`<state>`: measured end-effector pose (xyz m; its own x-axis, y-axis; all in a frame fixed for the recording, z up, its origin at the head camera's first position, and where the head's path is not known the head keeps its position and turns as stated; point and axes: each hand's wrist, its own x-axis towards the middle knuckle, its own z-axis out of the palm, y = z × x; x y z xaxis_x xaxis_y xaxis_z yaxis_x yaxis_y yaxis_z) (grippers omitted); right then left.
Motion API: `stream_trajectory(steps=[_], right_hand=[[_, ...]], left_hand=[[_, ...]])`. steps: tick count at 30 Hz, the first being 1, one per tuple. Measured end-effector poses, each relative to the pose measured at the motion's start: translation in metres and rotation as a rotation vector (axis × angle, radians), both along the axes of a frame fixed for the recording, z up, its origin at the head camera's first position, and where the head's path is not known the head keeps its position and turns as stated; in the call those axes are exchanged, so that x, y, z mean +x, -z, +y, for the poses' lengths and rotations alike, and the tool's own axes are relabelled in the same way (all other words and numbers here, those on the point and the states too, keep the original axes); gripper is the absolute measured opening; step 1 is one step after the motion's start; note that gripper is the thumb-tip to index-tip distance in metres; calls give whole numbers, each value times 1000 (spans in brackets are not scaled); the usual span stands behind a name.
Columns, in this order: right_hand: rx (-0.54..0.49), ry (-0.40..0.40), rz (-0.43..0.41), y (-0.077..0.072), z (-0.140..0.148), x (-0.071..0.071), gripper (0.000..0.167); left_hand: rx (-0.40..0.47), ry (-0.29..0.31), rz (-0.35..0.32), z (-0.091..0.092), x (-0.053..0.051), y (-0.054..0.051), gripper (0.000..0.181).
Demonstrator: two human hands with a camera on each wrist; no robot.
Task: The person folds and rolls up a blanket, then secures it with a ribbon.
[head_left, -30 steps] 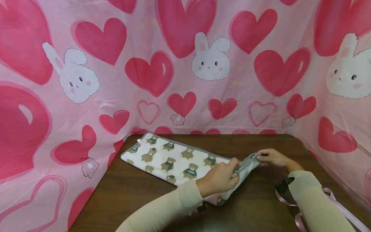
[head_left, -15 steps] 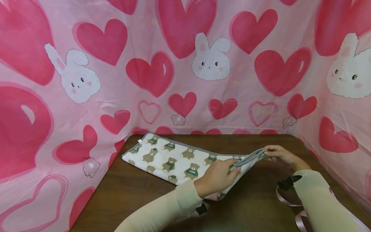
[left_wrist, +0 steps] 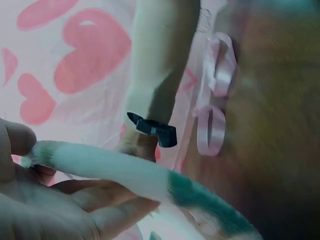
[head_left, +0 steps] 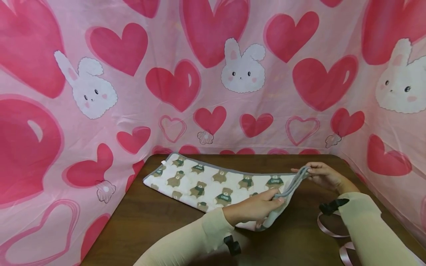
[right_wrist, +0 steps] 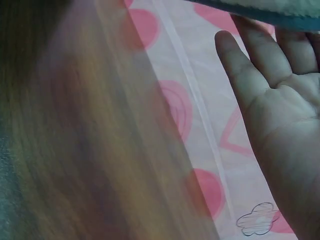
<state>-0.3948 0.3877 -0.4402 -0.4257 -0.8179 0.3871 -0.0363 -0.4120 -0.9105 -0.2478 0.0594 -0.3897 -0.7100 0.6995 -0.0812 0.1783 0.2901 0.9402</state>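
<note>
A folded white blanket (head_left: 199, 184) with brown bears and grey edging lies across the table, its right end raised off the wood. My left hand (head_left: 254, 208) pinches the near corner of that raised end between thumb and fingers. At the far corner, my right hand (head_left: 324, 177) pinches the layered grey edges. The left wrist view has the blanket's rolled edge (left_wrist: 115, 162) passing under the thumb and over the fingers of my left hand (left_wrist: 55, 205). In the right wrist view, my right palm (right_wrist: 285, 110) shows below the grey border (right_wrist: 280, 19); the thumb is hidden there.
Pink ribbon (head_left: 332, 225) lies in loops on the brown table (head_left: 126, 229), beside my right forearm. A black buckle (head_left: 332, 207) hangs at each wrist. Heart-and-rabbit cloth (head_left: 239, 111) walls in the back and both sides.
My right hand has moved right and slightly up with its corner. The blanket's raised end has straightened from a bunch into aligned edges. My left hand has shifted slightly right.
</note>
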Motion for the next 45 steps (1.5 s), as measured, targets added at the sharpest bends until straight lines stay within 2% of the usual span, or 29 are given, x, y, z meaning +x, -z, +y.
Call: stream_trajectory(steps=[3,6,10,14,19,24,29,36,40,45], right_hand=[[6,13,7,-7,1,0,54],[21,44,-11,-13,2,3,54],[43,75,-45,-21,3,7,54],[75,92,-62,-30,5,8,52],[140,98,-45,-42,9,8,51],[227,138,-36,-55,12,9,49],[289,190,-25,-68,12,2,45],[331,202,45,-83,4,-11,40],[372,225,68,-90,-10,-22,37],[416,273,91,-93,-34,-38,34]], left_hand=[[88,42,-100,2,-1,-3,20],[158,87,-191,5,-1,-5,27],[240,142,-279,10,2,-7,30],[310,171,-316,12,3,-12,30],[390,201,-345,15,4,-17,34],[449,230,-377,16,3,-19,29],[455,194,-323,9,-4,-21,25],[479,61,-288,-10,-21,-24,17],[503,16,-291,-27,-31,-26,13],[516,-49,-284,-57,-41,-24,12]])
